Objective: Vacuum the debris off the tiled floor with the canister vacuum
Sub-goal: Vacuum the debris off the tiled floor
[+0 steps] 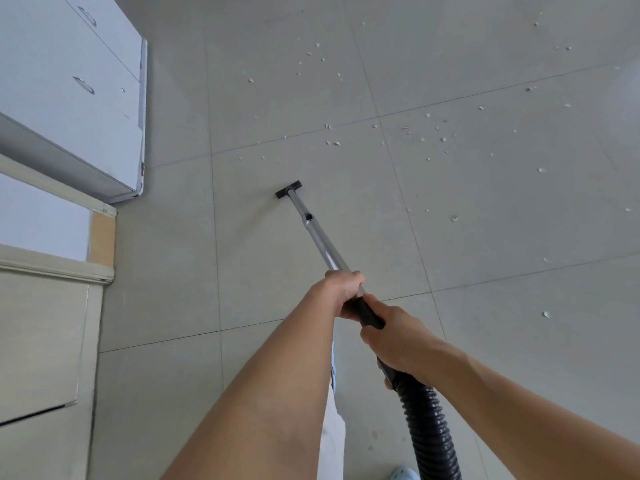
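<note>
A silver vacuum wand (318,237) slants away from me, and its small black floor nozzle (289,189) rests on the grey tiled floor (277,109). My left hand (344,289) grips the metal tube just above the black handle. My right hand (393,336) holds the black handle (369,315) where the ribbed black hose (429,431) begins. Small pale debris (440,133) lies scattered on the tiles beyond and to the right of the nozzle. The canister itself is out of view.
A white drawer cabinet (69,81) stands at the upper left, with beige furniture (45,341) below it along the left edge. A light shoe (403,474) shows at the bottom, beside the hose.
</note>
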`<state>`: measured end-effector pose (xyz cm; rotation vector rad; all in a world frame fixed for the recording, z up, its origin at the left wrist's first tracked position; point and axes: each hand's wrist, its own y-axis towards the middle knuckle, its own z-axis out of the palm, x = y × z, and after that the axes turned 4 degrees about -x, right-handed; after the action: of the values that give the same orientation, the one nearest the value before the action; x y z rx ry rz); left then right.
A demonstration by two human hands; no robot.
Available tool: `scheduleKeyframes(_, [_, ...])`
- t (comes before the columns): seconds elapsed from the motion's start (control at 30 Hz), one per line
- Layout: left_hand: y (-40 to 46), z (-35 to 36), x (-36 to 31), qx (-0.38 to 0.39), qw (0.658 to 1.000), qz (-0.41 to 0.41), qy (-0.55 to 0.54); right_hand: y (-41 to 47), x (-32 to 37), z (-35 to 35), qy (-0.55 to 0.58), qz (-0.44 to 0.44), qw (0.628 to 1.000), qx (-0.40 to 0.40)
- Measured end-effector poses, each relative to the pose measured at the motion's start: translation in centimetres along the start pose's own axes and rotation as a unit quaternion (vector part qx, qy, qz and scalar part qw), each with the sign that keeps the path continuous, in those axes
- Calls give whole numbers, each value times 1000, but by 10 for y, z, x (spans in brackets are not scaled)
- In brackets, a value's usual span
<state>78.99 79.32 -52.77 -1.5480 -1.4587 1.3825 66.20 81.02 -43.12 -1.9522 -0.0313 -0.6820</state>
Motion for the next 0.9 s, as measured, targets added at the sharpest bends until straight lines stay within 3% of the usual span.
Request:
scheduleKeyframes(0.13, [18,-15,-18,10,1000,1,26,21,15,1,-35,-10,999,-17])
scheduleKeyframes(0.3, [44,-34,-41,13,1000,12,-15,49,43,0,-87,-38,995,-36])
scheduleKeyframes(0.9, [125,-117,-117,-10,1000,23,3,144,137,-1,-77,-57,995,-25])
